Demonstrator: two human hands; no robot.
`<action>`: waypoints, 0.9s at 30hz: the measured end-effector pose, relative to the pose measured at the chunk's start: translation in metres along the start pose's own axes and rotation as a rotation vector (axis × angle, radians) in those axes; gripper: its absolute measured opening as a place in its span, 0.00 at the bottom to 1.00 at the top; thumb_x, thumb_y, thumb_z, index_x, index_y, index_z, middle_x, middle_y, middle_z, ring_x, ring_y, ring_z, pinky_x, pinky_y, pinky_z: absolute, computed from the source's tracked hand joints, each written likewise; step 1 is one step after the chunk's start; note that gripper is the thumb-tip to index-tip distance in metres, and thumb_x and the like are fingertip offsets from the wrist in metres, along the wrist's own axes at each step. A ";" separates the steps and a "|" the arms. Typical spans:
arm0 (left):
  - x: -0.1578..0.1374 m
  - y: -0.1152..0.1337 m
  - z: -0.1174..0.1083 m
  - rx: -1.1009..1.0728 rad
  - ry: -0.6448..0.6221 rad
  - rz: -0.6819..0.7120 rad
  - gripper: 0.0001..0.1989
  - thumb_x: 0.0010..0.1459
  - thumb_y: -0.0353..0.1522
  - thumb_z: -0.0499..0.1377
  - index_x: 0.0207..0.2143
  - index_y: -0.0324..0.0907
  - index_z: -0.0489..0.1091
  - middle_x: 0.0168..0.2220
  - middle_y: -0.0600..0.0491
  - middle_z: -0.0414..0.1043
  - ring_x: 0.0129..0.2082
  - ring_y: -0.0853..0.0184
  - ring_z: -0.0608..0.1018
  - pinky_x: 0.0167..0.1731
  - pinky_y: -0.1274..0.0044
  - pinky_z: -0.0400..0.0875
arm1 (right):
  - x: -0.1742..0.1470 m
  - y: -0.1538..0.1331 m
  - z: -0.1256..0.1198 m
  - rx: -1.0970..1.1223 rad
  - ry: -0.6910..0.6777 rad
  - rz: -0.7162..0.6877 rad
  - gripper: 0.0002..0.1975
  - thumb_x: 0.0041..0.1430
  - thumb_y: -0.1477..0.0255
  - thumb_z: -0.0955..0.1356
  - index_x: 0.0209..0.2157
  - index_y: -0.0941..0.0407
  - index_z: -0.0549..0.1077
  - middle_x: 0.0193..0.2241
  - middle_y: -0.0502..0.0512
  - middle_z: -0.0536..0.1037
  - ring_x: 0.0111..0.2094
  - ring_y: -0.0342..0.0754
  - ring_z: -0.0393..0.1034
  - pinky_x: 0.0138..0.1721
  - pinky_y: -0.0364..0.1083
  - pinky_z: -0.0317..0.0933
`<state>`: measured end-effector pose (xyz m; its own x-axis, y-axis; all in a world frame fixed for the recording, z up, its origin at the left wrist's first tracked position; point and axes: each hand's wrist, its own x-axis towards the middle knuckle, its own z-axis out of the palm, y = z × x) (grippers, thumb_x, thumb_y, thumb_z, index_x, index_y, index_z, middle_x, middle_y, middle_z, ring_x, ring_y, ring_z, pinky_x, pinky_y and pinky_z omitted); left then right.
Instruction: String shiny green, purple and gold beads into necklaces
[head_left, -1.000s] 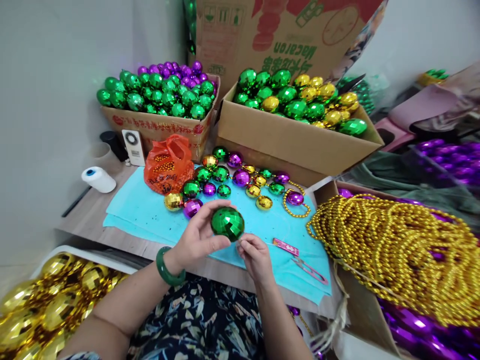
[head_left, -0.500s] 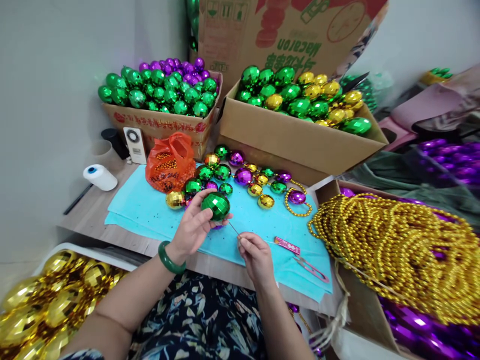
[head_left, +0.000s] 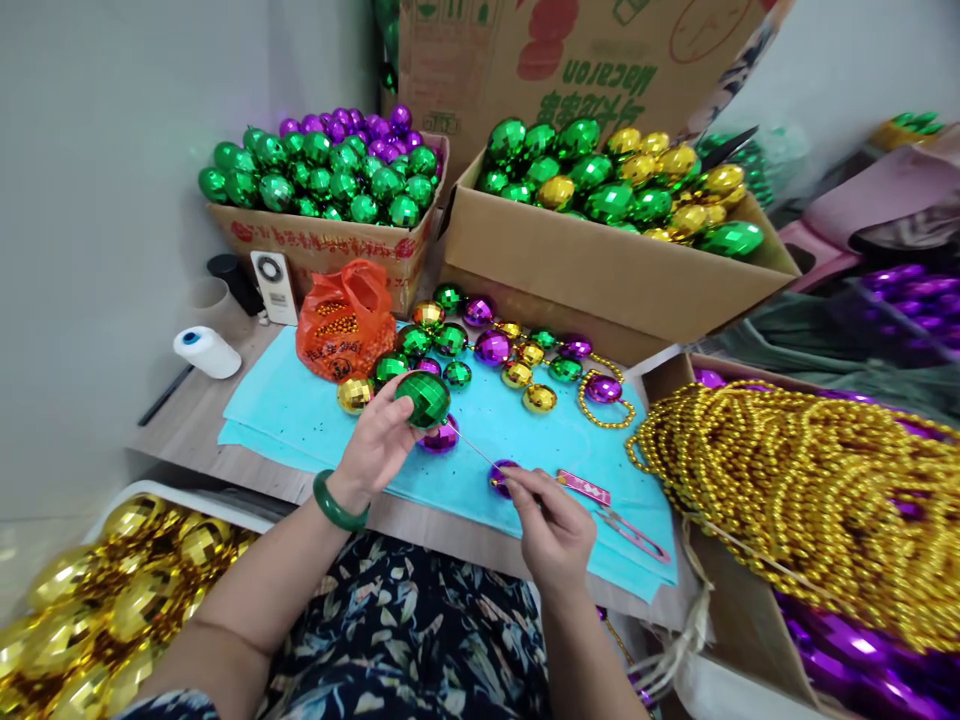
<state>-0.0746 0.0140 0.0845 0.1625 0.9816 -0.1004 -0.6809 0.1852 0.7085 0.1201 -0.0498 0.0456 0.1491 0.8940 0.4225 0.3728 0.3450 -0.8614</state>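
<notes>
My left hand (head_left: 382, 440), a green bangle on its wrist, is closed around a shiny green faceted ball (head_left: 422, 400) above the cloth. From the ball a pale thread (head_left: 471, 443) runs taut to my right hand (head_left: 555, 525). The right thumb and fingers are pinched on it; a needle in them, if any, cannot be made out. Just behind the right fingertips is a small purple ball (head_left: 499, 477), partly hidden; whether it hangs or lies there I cannot tell. A larger purple ball (head_left: 439, 436) lies beyond my left fingers.
On the blue cloth (head_left: 292, 420) lie strung coloured balls (head_left: 493, 347), an orange bag of beads (head_left: 345, 335), pink snips (head_left: 634, 535) and a small pink packet (head_left: 583, 487). A thread spool (head_left: 207, 352) stands left. Boxes of balls (head_left: 615, 270) line the back; gold bead strands (head_left: 795, 510) fill the right.
My right hand has moved right and slightly down, away from the green ball, and more pale thread shows between them. The left hand with the ball has shifted slightly left and up.
</notes>
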 end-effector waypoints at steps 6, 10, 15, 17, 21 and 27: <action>-0.005 0.004 0.004 0.103 -0.081 0.127 0.27 0.45 0.36 0.68 0.49 0.44 0.68 0.42 0.49 0.73 0.42 0.62 0.75 0.46 0.69 0.70 | 0.001 0.002 -0.002 0.022 0.027 0.024 0.08 0.56 0.76 0.68 0.34 0.52 0.79 0.27 0.53 0.77 0.27 0.47 0.68 0.31 0.47 0.62; -0.015 0.003 0.007 0.193 -0.268 0.192 0.28 0.46 0.35 0.68 0.51 0.48 0.67 0.49 0.48 0.70 0.45 0.60 0.74 0.46 0.70 0.70 | 0.003 0.019 0.001 0.262 -0.012 0.278 0.04 0.53 0.70 0.70 0.30 0.54 0.79 0.25 0.53 0.76 0.25 0.45 0.66 0.25 0.44 0.59; -0.025 0.000 0.016 0.404 -0.539 0.298 0.30 0.47 0.34 0.67 0.54 0.50 0.66 0.52 0.47 0.66 0.54 0.55 0.68 0.55 0.64 0.64 | 0.009 0.045 0.011 0.570 -0.151 0.538 0.09 0.44 0.63 0.73 0.24 0.55 0.77 0.17 0.49 0.68 0.19 0.41 0.57 0.20 0.42 0.52; -0.026 0.001 0.019 0.485 -0.602 0.349 0.30 0.48 0.33 0.66 0.55 0.50 0.65 0.53 0.46 0.65 0.56 0.54 0.66 0.58 0.62 0.59 | 0.011 0.049 0.016 0.600 -0.178 0.577 0.11 0.43 0.62 0.74 0.22 0.55 0.75 0.18 0.49 0.67 0.18 0.40 0.56 0.20 0.42 0.52; -0.028 0.004 0.020 0.488 -0.670 0.358 0.33 0.48 0.28 0.64 0.57 0.50 0.61 0.54 0.46 0.64 0.56 0.55 0.66 0.57 0.62 0.61 | 0.015 0.049 0.025 0.627 -0.227 0.620 0.14 0.40 0.59 0.73 0.19 0.55 0.74 0.17 0.49 0.66 0.17 0.40 0.54 0.18 0.42 0.51; -0.019 0.005 0.011 0.441 -0.666 0.241 0.29 0.48 0.31 0.65 0.54 0.48 0.65 0.54 0.45 0.65 0.55 0.55 0.68 0.55 0.63 0.64 | 0.018 0.051 0.038 0.667 -0.214 0.671 0.16 0.36 0.58 0.75 0.20 0.56 0.74 0.16 0.49 0.68 0.18 0.41 0.57 0.19 0.41 0.52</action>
<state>-0.0731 -0.0045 0.0977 0.5311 0.7330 0.4250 -0.4314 -0.1978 0.8802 0.1069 -0.0048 -0.0014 -0.0525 0.9744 -0.2188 -0.3350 -0.2236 -0.9153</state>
